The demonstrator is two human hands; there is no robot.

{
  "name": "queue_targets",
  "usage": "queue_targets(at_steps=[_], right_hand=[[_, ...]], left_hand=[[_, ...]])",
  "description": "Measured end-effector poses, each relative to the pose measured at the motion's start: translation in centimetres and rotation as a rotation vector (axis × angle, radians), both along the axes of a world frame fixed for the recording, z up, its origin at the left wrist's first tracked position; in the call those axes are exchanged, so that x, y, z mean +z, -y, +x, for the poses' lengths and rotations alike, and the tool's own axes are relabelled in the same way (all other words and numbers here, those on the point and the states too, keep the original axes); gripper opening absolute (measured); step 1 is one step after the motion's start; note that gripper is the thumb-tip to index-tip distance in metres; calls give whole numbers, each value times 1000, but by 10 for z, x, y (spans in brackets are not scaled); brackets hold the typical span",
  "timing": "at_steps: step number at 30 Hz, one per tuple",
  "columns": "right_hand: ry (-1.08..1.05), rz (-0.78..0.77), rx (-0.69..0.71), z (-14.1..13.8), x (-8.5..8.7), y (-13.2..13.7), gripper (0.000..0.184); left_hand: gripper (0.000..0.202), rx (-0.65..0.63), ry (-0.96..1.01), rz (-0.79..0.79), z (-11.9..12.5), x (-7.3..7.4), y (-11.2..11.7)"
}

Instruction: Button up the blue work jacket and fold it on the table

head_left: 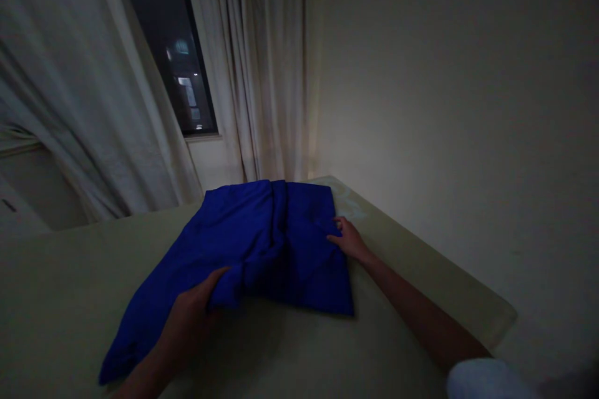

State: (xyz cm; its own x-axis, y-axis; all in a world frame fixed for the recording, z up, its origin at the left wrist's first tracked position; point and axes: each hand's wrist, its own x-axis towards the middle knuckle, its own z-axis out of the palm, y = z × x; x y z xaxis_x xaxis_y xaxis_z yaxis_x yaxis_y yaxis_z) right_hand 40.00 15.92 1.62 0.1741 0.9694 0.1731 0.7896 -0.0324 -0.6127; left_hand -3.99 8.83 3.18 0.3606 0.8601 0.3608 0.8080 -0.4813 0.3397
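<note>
Pale sleeve (486,379) nearest, lower right corner; bare right forearm (421,321) runs from it, up and inward over the surface. Left forearm (147,371) enters from the bottom edge, left of middle.

Left hand (194,302): closed on the near edge of a blue cloth (238,218), thumb along the top, other fingers mostly hidden. Cloth bunches and lifts a little at the grip, with shadow beneath it.

Right hand (349,240): at the cloth's right edge, thumb and a bent forefinger touching it. Cannot tell whether the edge is pinched or only touched.

Cloth lies across the middle of a dull green surface (374,361), between and beyond the hands. Right part fairly flat, straight-sided, its near right corner resting on the surface. A thick fold runs from the far edge toward the left hand. Left part slants to a narrow end at lower left, beyond the left forearm.

Surroundings: dim light. Bare wall (444,106) along the right side. Left curtain (84,62) and right curtain (262,75) hang either side of a dark window (161,25); a few lights show in the glass. Far left, part of a cabinet (28,193) with a dark handle (9,205).
</note>
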Motion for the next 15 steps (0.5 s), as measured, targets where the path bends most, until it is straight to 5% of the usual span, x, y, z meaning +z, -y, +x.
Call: queue_targets(at_steps=[3, 6, 10, 12, 15], right_hand=[[54, 36, -9, 5, -5, 24, 50], [-198, 17, 114, -27, 0, 24, 37], [-833, -336, 319, -92, 26, -24, 71], [-839, -334, 268, -119, 36, -59, 76], [-674, -114, 150, -150, 42, -102, 74]], left_hand=[[51, 113, 118, 9, 3, 20, -6], [56, 71, 70, 178, 15, 27, -6], [60, -245, -33, 523, 47, 22, 17], [55, -388, -67, 655, 64, 19, 34], [48, -483, -186, 749, 78, 20, 56]])
